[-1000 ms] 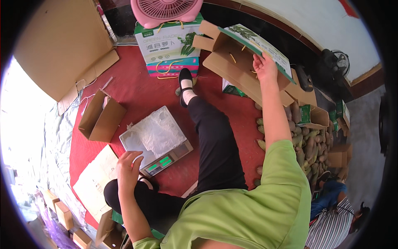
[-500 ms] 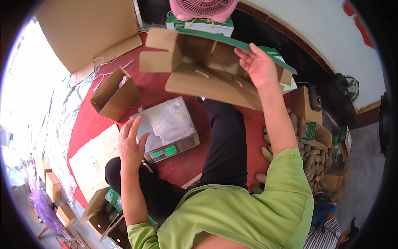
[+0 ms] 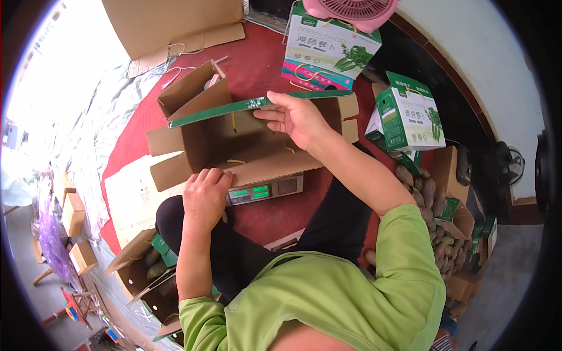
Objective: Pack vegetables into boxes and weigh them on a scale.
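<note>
An open-topped cardboard carton lies in front of me, brown inside, with a green outer lid edge and yellow rope handles. My right hand grips the green edge on its far side, thumb over the top. On the near flap, at its left end, my left hand is closed with the fingers folded over the cardboard. Beneath the carton is a digital scale; its lit green display shows, while its weighing plate is hidden.
A pink fan tops a white-and-green carton at the back. Another printed carton stands right, near piled radish-like vegetables. A small brown box sits behind left; a carton of vegetables is at lower left.
The carton has come left and nearer, over the scale, and turned. My left hand, open above the scale before, has closed on the near flap. My right hand moved left with the carton.
</note>
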